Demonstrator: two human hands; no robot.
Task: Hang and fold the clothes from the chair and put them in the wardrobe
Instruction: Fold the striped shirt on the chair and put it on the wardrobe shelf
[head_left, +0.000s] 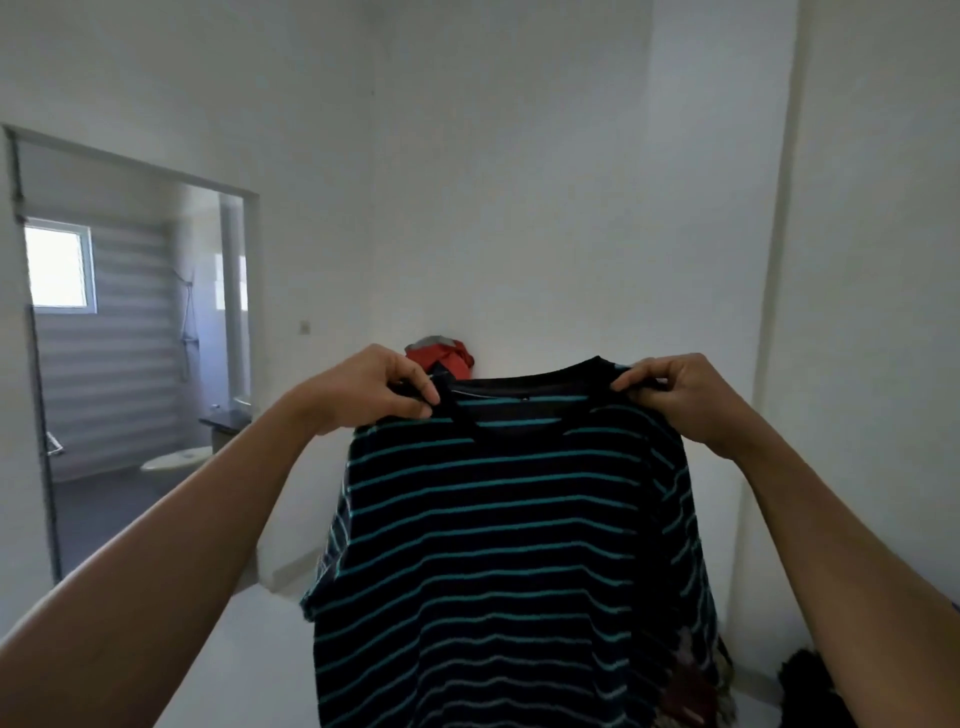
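Observation:
A dark T-shirt with thin teal stripes (498, 545) hangs spread out in front of me, held up at chest height. My left hand (369, 389) pinches its left shoulder beside the collar. My right hand (675, 389) pinches the right shoulder on the other side of the neck opening. Behind the collar a red and grey garment (441, 356) peeks out, heaped on something that the shirt hides. The chair and the wardrobe are not visible.
A white wall stands behind the shirt. An open doorway (140, 364) on the left leads to a bathroom with a toilet (176, 460) and a window. Patterned cloth (696, 691) and a dark bundle (805, 680) lie low on the right. The floor is pale.

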